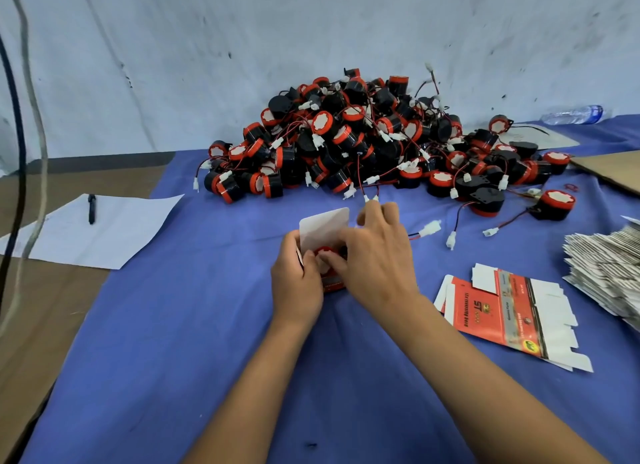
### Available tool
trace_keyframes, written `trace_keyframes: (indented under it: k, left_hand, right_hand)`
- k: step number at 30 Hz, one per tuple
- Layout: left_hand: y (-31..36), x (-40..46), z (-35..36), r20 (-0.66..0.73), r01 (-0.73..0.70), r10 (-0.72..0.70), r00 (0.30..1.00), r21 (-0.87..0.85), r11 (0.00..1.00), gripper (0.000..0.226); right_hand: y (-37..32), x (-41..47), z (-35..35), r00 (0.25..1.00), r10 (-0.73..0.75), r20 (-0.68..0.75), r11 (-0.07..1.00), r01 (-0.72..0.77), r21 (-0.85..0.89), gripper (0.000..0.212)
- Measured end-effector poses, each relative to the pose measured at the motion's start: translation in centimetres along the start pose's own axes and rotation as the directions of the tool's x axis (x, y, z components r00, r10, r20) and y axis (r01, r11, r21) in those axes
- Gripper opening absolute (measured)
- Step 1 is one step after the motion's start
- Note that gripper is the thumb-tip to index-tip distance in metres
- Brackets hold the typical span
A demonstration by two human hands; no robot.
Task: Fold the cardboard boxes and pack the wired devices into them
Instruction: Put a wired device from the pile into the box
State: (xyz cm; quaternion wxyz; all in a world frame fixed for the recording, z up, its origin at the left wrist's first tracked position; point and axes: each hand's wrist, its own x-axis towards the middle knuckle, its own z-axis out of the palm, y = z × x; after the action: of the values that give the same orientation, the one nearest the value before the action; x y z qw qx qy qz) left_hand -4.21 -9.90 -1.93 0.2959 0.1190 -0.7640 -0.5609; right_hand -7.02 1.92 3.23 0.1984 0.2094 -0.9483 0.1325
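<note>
Device being seated in a folded box at the centre of the blue cloth (207, 325).

The left hand (298, 283) grips the red cardboard box (331, 283) from its left side, fingers curled round the wall, thumb near the opening. The box's white lid flap (323, 230) stands upright behind the opening. The right hand (375, 256) lies over the box mouth, fingers bent, fingertips pressing on the red-rimmed wired device (325, 254) sitting in the opening; whether it pinches the device cannot be told. A large pile of wired devices (363, 141) lies beyond against the wall. To the right lie a flat unfolded box blank (498, 314) and a stack of flat blanks (609, 273). To the left, a pen (91, 209) rests on a paper sheet (104, 235).
</note>
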Motion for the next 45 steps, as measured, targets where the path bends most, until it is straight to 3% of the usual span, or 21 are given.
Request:
trace_keyframes:
  k: [4,10,13,16,20,24,26,30,33,37,40,45]
  left_hand:
    - [-0.2,-0.1,0.1,-0.02,-0.011,0.011,1.0,0.022,1.0,0.014]
    - [-0.1,-0.2,0.6,-0.024,0.017,-0.017,1.0,-0.004,1.0,0.012]
    - [-0.2,-0.3,0.7,-0.035,0.016,-0.016,0.999,0.02,1.0,0.014]
    - [-0.1,-0.2,0.8,0.003,0.09,-0.091,0.996,0.032,0.995,0.026]
    - [0.0,-0.1,0.8,0.017,0.138,-0.139,0.99,0.043,0.99,0.02]
    - [0.2,0.1,0.5,0.045,0.194,-0.193,0.98,-0.034,0.98,0.017]
    - [0.4,0.2,0.4,0.056,0.216,-0.213,0.976,-0.066,0.974,0.019]
    - [0.7,0.4,0.4,0.078,0.232,-0.227,0.971,-0.06,0.971,0.021]
    - [0.9,0.3,0.5,0.079,0.229,-0.226,0.971,-0.037,0.973,0.031]
    - [1.0,0.3,0.5,0.109,0.241,-0.229,0.967,-0.104,0.965,0.035]
    - [0.7,0.4,0.6,0.106,0.235,-0.225,0.969,-0.093,0.968,0.036]
    - [0.1,0.8,0.6,0.093,0.213,-0.208,0.974,-0.039,0.976,0.017]
  right_hand:
    - [0.2,0.6,-0.8,0.987,0.136,0.088,0.99,-0.138,0.019,0.052]
    - [-0.7,0.7,0.2,0.995,0.035,0.09,0.997,-0.028,-0.078,0.022]
    - [-0.1,0.6,0.7,0.978,0.079,0.191,0.991,-0.057,-0.119,0.015]
    - [-0.3,-0.1,0.8,0.986,0.129,0.109,0.989,-0.119,-0.091,0.004]
    - [-0.6,-0.1,-0.9,0.981,0.176,0.086,0.983,-0.17,-0.074,0.029]
    - [0.2,0.7,-4.1,0.98,0.142,0.14,0.982,-0.122,-0.145,0.02]
    - [-0.2,1.5,-5.0,0.989,0.104,0.106,0.993,-0.097,-0.068,0.017]
    - [-1.6,2.1,-3.9,0.993,0.105,0.063,0.953,-0.118,0.279,0.011]
    - [-1.4,0.9,-1.5,0.993,0.121,-0.003,0.929,-0.112,0.354,0.017]
    - [-0.9,0.0,0.8,0.998,0.057,-0.009,0.968,-0.053,0.246,0.021]
    - [-1.2,0.1,1.0,0.999,0.038,-0.025,0.984,-0.033,0.177,0.01]
    - [-2.5,0.9,0.8,0.996,0.08,-0.029,0.991,-0.076,0.114,0.022]
